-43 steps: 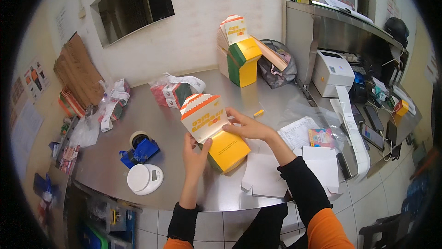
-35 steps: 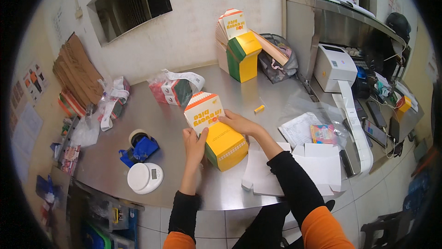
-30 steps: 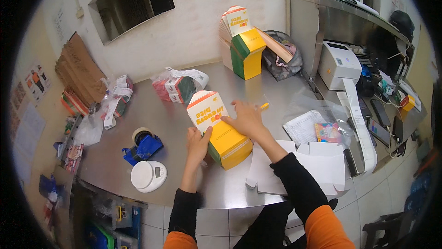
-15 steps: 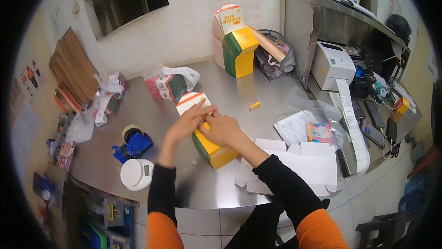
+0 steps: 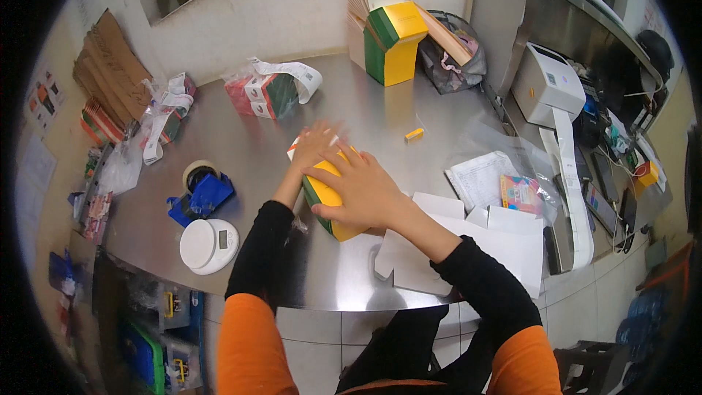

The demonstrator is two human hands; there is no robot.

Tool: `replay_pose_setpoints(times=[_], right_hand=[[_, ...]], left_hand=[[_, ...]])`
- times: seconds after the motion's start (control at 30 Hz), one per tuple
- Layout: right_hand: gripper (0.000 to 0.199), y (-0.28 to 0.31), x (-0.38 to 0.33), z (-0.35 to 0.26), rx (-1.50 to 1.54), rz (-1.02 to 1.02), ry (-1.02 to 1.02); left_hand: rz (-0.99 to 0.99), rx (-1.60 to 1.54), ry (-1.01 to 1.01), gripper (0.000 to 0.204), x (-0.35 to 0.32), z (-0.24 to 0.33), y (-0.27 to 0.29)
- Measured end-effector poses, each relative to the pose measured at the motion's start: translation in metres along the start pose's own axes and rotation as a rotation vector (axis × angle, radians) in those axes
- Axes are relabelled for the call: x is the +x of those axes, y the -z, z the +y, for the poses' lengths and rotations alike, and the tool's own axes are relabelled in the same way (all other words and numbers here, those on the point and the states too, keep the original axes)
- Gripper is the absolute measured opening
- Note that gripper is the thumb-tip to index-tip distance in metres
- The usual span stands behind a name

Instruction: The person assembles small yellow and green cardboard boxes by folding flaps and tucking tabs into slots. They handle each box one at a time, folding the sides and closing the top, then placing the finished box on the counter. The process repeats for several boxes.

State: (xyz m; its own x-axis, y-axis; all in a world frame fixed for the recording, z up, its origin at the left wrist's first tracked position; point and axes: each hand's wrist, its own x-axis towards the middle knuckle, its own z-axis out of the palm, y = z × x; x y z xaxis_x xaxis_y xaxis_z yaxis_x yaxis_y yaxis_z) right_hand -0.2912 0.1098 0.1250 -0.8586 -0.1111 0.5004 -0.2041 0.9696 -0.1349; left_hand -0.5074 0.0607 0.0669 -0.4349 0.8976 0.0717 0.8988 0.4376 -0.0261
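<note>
A yellow and green carton (image 5: pixel 335 230) lies on the steel table in front of me, its white flap end (image 5: pixel 292 151) pointing away. My right hand (image 5: pixel 358 187) rests across its top, palm down, fingers and thumb spread. Over the carton's far end is my left hand (image 5: pixel 313 148), fingers stretched out and blurred by motion. Both hands cover much of the carton's upper face. To its right, flat white cardboard (image 5: pixel 475 252) lies near the front edge.
Left of the carton are a blue tape dispenser (image 5: pixel 208 194) and a white scale (image 5: pixel 210 246). Behind stand a wrapped package (image 5: pixel 263 95) and a tall yellow-green carton (image 5: pixel 406 37) with folded cartons. A notebook (image 5: pixel 479 176), label printer (image 5: pixel 548 88) and small yellow item (image 5: pixel 414 134) are on the right.
My view has shifted slightly. My hands have moved from meeting close together at the carton's flap to apart, the right now flat on top, the left over the far end.
</note>
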Motion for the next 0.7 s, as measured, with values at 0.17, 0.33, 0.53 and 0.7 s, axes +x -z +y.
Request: replay_pose_setpoints(times=[0.17, 0.33, 0.53, 0.7], right_hand=[[0.056, 0.001, -0.002, -0.007, -0.019, 0.001, -0.045], [0.055, 0.032, -0.059, -0.040, -0.195, 0.038, -0.042], [0.049, 0.064, -0.168, -0.040, 0.070, -0.188, -0.443], [0.052, 0.062, -0.187, -0.017, 0.210, -0.218, -0.420]], left_hand=[[0.008, -0.311, 0.023, 0.066, 0.003, -0.010, 0.002], [0.222, -0.257, 0.070, 0.063, 0.000, -0.007, -0.002], [0.467, -0.628, 0.067, 0.046, -0.015, -0.006, 0.016], [0.422, -0.455, -0.022, 0.040, -0.015, 0.001, 0.070]])
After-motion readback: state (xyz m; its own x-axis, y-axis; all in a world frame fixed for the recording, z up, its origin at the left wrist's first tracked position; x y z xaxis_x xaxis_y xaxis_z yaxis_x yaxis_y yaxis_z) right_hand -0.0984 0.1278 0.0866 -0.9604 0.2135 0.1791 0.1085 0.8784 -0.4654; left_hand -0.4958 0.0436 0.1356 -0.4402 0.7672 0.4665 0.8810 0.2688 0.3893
